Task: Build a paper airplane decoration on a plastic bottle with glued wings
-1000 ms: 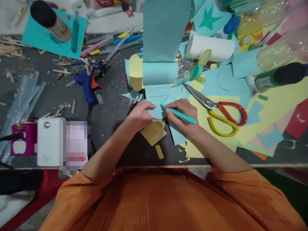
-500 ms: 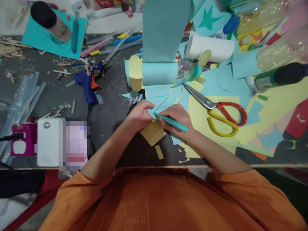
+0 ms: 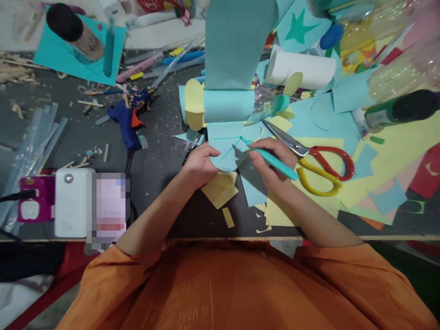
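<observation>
A plastic bottle (image 3: 264,104) wrapped in light blue paper lies on its side, with yellow paper pieces at both ends. Toward me a rounded blue paper flap (image 3: 228,149) extends from it, marked with two teal lines that meet at the upper right. My left hand (image 3: 202,165) pinches the flap's left edge between thumb and fingers. In my right hand (image 3: 277,160) is a teal marker (image 3: 277,163), its tip at the corner where the lines meet. A longer blue paper panel (image 3: 237,46) reaches away on the bottle's far side.
Red-and-yellow-handled scissors (image 3: 305,151) lie just right of my right hand on yellow paper (image 3: 319,211). A blue glue gun (image 3: 125,123), glue sticks (image 3: 37,133) and a white power bank (image 3: 70,201) are at left. A white paper tube (image 3: 302,68) sits behind the bottle.
My right hand has moved up and to the right, taking the marker tip from the diagonal line's lower end to its upper corner. My left hand stays on the flap.
</observation>
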`<state>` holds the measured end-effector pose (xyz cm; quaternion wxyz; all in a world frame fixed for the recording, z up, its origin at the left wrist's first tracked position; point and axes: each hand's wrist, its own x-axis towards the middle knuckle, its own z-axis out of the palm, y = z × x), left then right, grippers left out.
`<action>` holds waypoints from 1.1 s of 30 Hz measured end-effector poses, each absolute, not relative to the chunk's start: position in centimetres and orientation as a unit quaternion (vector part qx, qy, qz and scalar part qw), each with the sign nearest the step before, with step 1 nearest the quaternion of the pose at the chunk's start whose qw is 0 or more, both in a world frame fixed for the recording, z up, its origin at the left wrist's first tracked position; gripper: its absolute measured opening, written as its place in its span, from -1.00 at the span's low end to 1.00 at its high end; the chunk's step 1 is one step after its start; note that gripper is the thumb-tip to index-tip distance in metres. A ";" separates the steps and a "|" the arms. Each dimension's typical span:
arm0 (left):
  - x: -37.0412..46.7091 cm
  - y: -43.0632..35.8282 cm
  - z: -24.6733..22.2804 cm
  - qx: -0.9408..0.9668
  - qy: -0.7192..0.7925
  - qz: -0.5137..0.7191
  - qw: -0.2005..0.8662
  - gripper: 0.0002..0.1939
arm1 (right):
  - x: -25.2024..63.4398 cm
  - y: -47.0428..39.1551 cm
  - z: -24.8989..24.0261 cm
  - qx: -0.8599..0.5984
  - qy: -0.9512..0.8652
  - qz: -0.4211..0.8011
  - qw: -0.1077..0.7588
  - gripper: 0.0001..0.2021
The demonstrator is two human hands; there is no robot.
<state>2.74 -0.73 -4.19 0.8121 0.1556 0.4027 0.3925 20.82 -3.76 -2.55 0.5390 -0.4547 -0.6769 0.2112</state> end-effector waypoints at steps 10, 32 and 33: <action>3.7 -0.7 -2.4 0.166 0.391 0.400 0.812 -0.31 | 21.1 -2.1 -4.0 -0.476 -0.608 0.357 0.525 -0.78; 4.0 -0.5 -1.3 0.097 0.430 0.399 0.804 -0.36 | 21.1 -2.2 -3.7 -0.495 -0.624 0.364 0.483 -0.80; 4.0 -0.5 -1.2 0.099 0.433 0.397 0.803 -0.37 | 21.1 -2.2 -3.6 -0.495 -0.625 0.364 0.481 -0.80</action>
